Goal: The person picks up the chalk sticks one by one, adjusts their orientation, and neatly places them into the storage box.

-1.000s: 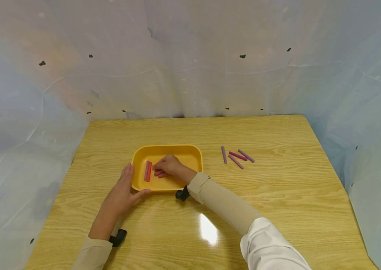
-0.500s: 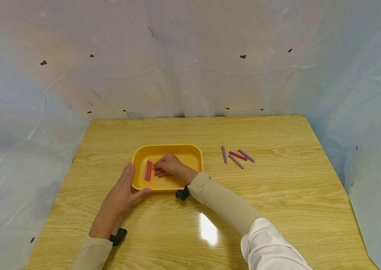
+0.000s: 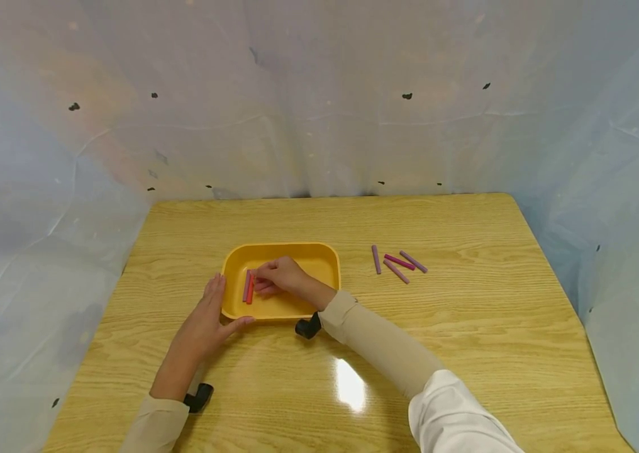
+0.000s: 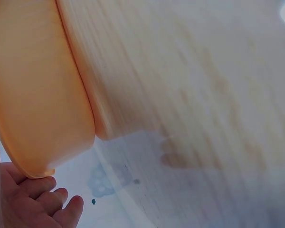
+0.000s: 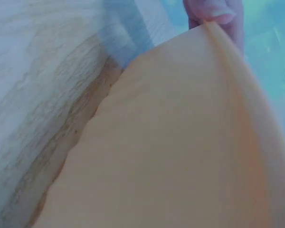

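A yellow tray (image 3: 297, 308) sits left of the table's middle. My left hand (image 3: 200, 324) rests at its front-left corner, straight fingers along the left side and thumb along the front rim. In the left wrist view, that hand's fingers (image 4: 69, 211) show beside the tray's rim. Inside the tray, a purple chalk stick (image 3: 246, 286) and a red chalk stick (image 3: 250, 290) lie side by side at the left. My right hand (image 3: 287, 275) reaches into the tray and pinches a pink chalk stick (image 3: 265, 291) just right of the red one; its fingers partly cover the stick.
Several purple and pink chalk sticks (image 3: 396, 270) lie loose on the wooden table (image 3: 495, 327), right of the tray. Behind the table hangs a pale plastic sheet (image 3: 319, 126), which also closes in both sides.
My right hand has shifted slightly left with the pink chalk, bringing it closer to the red stick. The left hand and the tray stay where they were.
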`<state>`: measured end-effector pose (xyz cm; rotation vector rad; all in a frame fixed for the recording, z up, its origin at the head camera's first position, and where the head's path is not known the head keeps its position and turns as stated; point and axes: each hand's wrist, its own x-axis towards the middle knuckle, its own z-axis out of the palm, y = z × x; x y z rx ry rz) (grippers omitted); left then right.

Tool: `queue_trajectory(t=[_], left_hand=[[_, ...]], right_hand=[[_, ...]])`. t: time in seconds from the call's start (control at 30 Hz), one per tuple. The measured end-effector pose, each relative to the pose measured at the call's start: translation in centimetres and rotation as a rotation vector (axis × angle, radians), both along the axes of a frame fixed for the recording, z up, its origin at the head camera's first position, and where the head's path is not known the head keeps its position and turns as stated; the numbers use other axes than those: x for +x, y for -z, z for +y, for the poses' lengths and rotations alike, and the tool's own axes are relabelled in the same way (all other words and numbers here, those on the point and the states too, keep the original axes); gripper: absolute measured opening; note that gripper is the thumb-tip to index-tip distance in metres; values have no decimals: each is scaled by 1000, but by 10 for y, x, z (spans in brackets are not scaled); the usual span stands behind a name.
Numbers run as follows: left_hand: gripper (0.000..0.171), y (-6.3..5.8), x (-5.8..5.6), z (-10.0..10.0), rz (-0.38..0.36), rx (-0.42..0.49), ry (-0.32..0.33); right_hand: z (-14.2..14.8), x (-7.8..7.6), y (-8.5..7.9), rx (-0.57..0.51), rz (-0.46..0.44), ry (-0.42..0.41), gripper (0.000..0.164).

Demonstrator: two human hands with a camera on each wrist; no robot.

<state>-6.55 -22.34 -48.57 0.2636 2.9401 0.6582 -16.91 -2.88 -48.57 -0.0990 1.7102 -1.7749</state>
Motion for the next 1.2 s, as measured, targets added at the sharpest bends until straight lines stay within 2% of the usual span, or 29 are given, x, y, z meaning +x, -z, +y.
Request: queue_trajectory(t=[0.17,0.33,0.57,0.77,0.93,1.2], left_hand=[[112,0,0,-1,-5,-4,3],[112,1,0,-3,-19,-4,-4],[113,2,0,-2,-19,-1,-13],[113,1,1,-1,-16,0,-13],[113,1,2,-1,-6,7,-7],[112,0,5,-1,-4,18,-5]], right_hand=[[2,1,-1,-43,-3,1,32],[9,6,-7,-43,12,-1,35],[30,12,-21,-92,24,-18,38],[56,16,-33,-129,34,-22,29],[81,17,-44,-169,61,-26,29],[130,13,-56,-124,96,-6,31]])
